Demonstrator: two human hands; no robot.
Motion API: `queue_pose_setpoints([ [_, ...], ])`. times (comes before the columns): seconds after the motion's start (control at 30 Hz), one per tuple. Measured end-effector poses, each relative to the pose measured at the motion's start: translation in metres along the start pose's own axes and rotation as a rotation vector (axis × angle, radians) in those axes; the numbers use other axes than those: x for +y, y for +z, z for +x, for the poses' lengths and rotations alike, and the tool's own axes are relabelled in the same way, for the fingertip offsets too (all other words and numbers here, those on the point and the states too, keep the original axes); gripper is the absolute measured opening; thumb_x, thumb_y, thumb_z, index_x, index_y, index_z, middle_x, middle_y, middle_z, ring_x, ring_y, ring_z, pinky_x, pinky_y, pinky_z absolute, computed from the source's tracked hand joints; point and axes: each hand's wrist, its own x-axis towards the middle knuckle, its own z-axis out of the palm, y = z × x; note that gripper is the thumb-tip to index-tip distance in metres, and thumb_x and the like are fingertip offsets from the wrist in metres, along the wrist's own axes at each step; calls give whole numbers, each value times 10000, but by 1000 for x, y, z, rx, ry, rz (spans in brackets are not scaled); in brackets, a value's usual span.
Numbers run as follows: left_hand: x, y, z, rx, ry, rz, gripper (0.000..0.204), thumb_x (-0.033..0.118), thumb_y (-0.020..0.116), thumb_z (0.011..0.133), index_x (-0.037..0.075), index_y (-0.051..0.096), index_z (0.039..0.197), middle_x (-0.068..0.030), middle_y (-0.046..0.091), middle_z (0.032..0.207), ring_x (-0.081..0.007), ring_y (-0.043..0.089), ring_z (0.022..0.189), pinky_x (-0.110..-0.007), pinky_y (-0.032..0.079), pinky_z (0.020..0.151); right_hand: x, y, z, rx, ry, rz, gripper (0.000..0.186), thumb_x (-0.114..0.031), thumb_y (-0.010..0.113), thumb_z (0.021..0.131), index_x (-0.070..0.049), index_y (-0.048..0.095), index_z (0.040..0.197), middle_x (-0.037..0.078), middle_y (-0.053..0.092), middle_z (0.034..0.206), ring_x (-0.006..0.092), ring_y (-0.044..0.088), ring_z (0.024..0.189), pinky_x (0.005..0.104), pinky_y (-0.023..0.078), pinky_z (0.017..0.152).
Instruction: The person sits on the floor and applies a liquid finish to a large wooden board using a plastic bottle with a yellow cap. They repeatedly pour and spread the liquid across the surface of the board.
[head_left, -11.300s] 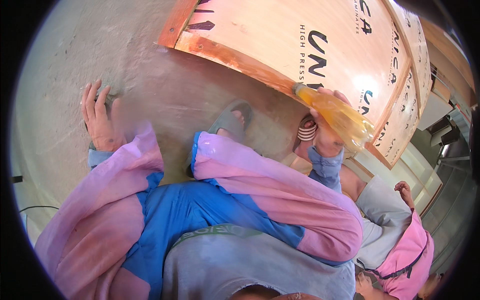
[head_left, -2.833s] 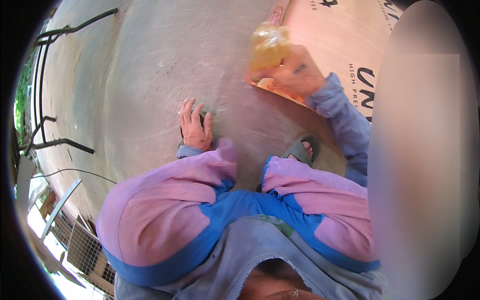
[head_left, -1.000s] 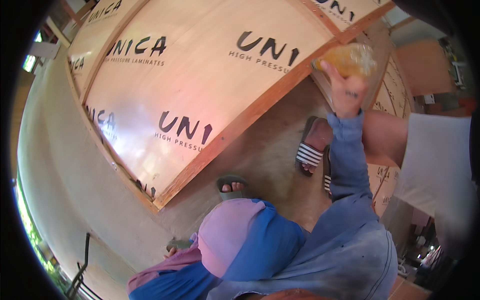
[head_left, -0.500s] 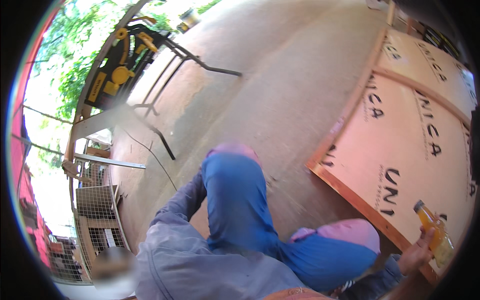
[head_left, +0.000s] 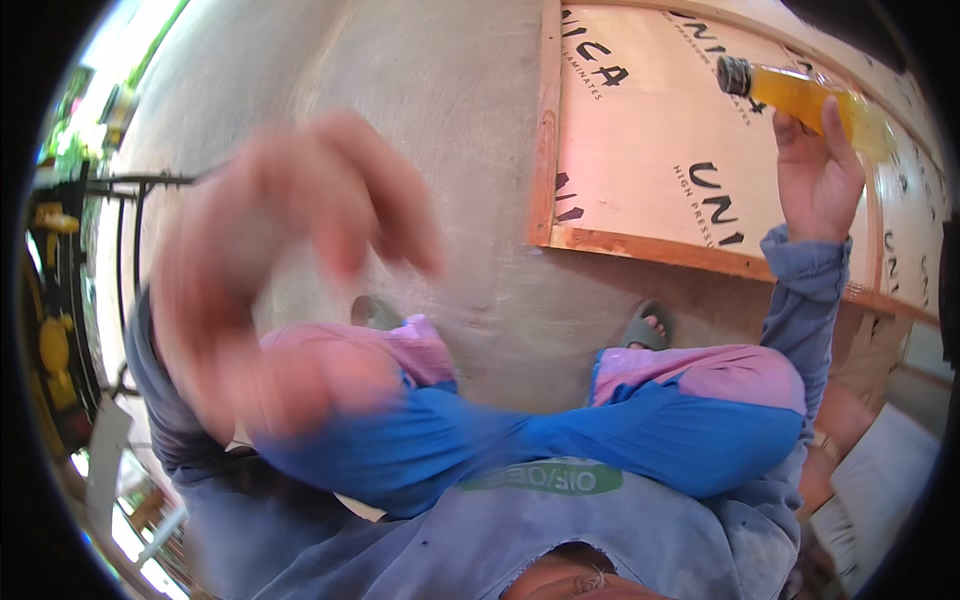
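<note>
My right hand [head_left: 815,185] is raised at the upper right, its fingers wrapped round a clear bottle [head_left: 785,93] with a dark cap. The bottle tilts almost sideways, cap to the left, and holds an orange-yellow liquid. Large and smeared by motion, my left hand [head_left: 270,260] is lifted close in front on the left. Its fingers curve forward, with a wide gap to the thumb and nothing seen between them. Below it are my knees in blue and pink trousers [head_left: 450,430].
A wood-framed panel [head_left: 640,190] with a pale printed face lies ahead to the right. Concrete floor [head_left: 480,130] stretches ahead. At the left rim stand a black metal frame [head_left: 128,240] and a black-and-yellow machine [head_left: 52,340]. White sheets [head_left: 885,470] are at the lower right.
My view has swung to the right. My left hand has risen into sight from beside my leg. The bottle in my right hand is lifted and appears higher and nearer.
</note>
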Motion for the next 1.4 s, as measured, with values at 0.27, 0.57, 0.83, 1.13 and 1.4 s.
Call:
queue_pose_setpoints([
  [0.27,-20,18,-48,167,949,371,549,16,749,830,212,544,1300,-165,644,1060,-377,623,975,-416,586,559,72,-11,-88,387,290,265,242,-230,664,1012,-56,676,1180,111,733,1165,246,712,1036,354,625,780],
  [0.57,-41,-30,-96,-5,1012,530,205,147,715,836,68,603,989,-102,592,963,-251,625,779,-408,524,663,149,13,-153,728,585,13,241,-276,673,1002,-98,652,1163,89,718,1075,243,700,960,372,625,766],
  [0.83,-45,-19,-109,-429,881,533,176,215,600,839,60,541,898,4,478,781,-121,524,671,-284,320,512,168,157,-127,617,662,16,292,-297,640,1022,-63,643,1197,118,705,1126,279,690,1032,384,608,896],
  [1.13,-76,-42,-131,-758,-84,1011,153,206,591,891,58,610,858,-85,591,815,-221,617,717,-349,478,559,136,212,41,-104,120,330,332,-236,631,1021,8,626,1246,161,700,1205,314,676,1097,452,549,994],
  [1.4,-59,-30,-192,-979,-868,1379,241,182,536,973,34,641,1132,-161,647,1095,-262,642,792,-351,505,679,208,115,135,-219,-97,-1040,244,-119,817,886,13,723,1069,105,756,995,217,711,915,340,577,840],
])
